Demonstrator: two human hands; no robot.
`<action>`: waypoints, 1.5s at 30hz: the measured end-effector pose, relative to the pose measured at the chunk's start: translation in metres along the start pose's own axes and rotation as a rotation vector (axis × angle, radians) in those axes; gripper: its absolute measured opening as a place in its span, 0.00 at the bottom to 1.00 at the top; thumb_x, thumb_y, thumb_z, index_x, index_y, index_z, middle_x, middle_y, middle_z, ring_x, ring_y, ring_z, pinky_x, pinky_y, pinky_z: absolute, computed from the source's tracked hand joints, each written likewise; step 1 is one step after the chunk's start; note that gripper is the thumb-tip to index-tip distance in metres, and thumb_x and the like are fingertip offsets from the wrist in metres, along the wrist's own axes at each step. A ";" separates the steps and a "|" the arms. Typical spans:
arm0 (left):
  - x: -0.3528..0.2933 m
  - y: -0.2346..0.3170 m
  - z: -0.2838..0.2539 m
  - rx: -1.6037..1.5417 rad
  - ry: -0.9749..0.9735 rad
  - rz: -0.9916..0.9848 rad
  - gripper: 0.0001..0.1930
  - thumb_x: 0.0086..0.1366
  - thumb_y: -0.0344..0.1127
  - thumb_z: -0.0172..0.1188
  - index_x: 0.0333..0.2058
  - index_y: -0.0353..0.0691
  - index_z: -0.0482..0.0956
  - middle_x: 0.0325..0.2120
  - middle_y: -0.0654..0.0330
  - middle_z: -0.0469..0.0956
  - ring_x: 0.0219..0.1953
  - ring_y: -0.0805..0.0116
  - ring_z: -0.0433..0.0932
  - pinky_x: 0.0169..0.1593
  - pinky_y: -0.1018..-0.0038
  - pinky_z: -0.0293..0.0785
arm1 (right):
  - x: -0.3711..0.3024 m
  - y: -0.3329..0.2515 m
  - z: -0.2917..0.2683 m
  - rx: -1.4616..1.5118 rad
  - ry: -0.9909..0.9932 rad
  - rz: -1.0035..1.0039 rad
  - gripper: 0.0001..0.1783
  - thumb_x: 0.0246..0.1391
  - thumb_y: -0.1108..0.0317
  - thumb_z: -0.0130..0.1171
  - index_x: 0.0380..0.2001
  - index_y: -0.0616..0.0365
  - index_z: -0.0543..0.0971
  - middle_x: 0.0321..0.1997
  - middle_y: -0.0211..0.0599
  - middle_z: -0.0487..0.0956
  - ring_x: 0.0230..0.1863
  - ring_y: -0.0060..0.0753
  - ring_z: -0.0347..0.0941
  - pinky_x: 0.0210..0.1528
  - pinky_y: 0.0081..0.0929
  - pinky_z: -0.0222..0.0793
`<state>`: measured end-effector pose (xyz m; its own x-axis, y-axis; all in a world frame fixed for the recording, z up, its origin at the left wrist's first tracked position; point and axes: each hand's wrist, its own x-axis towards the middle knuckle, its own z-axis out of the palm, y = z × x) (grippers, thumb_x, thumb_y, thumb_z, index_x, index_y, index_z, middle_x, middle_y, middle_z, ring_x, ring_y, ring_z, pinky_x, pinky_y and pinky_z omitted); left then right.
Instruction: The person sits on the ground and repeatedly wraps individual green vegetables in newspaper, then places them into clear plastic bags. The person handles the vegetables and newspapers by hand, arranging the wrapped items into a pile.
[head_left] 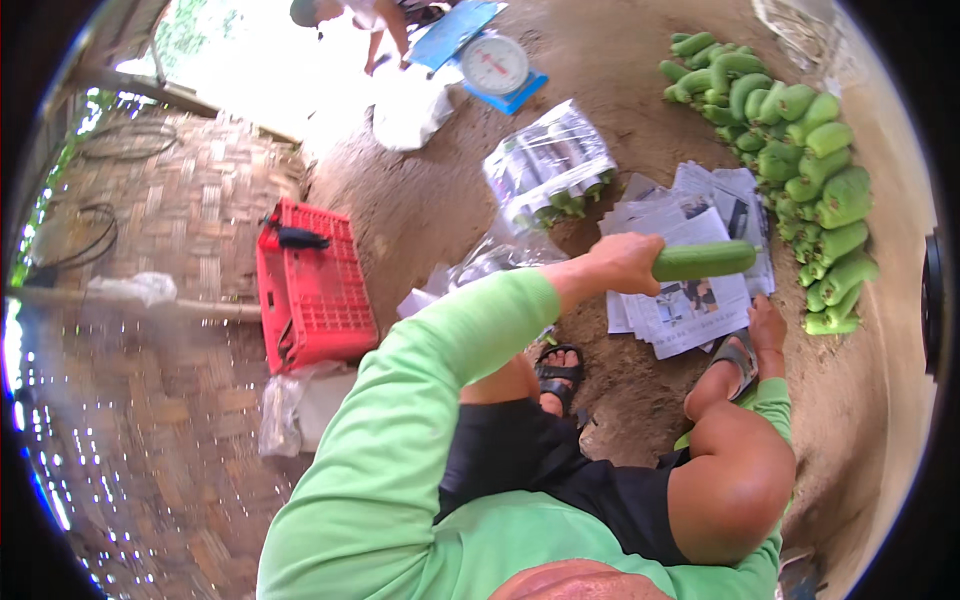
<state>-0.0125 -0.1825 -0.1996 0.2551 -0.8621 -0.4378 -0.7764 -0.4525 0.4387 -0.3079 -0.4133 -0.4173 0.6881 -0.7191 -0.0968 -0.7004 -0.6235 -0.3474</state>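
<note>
My left hand (632,262) is closed around one end of a long, smooth green gourd (705,260), held level above a spread stack of newspaper sheets (690,318). The gourd's free end points right. Down at the stack's right edge, beside my foot, my right hand (767,325) has its fingers closed at a corner of the newspaper. Part of its grip is hidden from this angle. Along the wall on the right lies a long pile of similar green gourds (822,165).
A clear plastic bag (550,160) holds paper-wrapped gourds beyond the newspaper. Loose clear plastic (505,250) lies nearer. At left stands a red plastic crate (318,285) by a woven wall (150,400). Farther off are a blue dial scale (495,65), a white sack (412,115) and another person (375,20).
</note>
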 end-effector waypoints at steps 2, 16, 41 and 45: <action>0.016 -0.010 0.026 0.026 -0.036 0.042 0.25 0.50 0.44 0.70 0.47 0.41 0.79 0.38 0.49 0.85 0.44 0.44 0.85 0.46 0.52 0.81 | 0.001 0.026 0.018 0.193 0.036 -0.008 0.10 0.60 0.63 0.65 0.36 0.57 0.78 0.31 0.48 0.82 0.35 0.54 0.81 0.37 0.49 0.75; 0.084 -0.070 0.219 -0.103 0.208 0.065 0.40 0.49 0.42 0.79 0.61 0.38 0.74 0.50 0.44 0.80 0.53 0.39 0.79 0.57 0.52 0.77 | -0.044 -0.018 -0.002 1.011 -0.219 0.517 0.15 0.63 0.63 0.62 0.46 0.63 0.82 0.27 0.30 0.80 0.24 0.21 0.74 0.23 0.24 0.68; 0.057 -0.017 0.229 0.060 0.141 0.461 0.22 0.59 0.47 0.74 0.48 0.42 0.83 0.46 0.54 0.82 0.50 0.46 0.80 0.53 0.53 0.76 | -0.045 -0.011 0.005 1.247 -0.205 0.659 0.12 0.62 0.61 0.67 0.41 0.57 0.81 0.34 0.31 0.84 0.27 0.21 0.82 0.22 0.18 0.68; 0.058 -0.023 0.228 0.058 0.149 0.511 0.21 0.61 0.45 0.72 0.49 0.41 0.83 0.48 0.53 0.82 0.51 0.46 0.80 0.54 0.54 0.76 | -0.044 -0.009 0.007 1.276 -0.204 0.659 0.12 0.61 0.63 0.66 0.43 0.59 0.81 0.34 0.33 0.85 0.27 0.25 0.84 0.23 0.19 0.70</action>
<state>-0.1106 -0.1700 -0.4139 -0.0879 -0.9942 -0.0621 -0.8523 0.0428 0.5212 -0.3303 -0.3740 -0.4166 0.4048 -0.6386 -0.6544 -0.3268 0.5674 -0.7558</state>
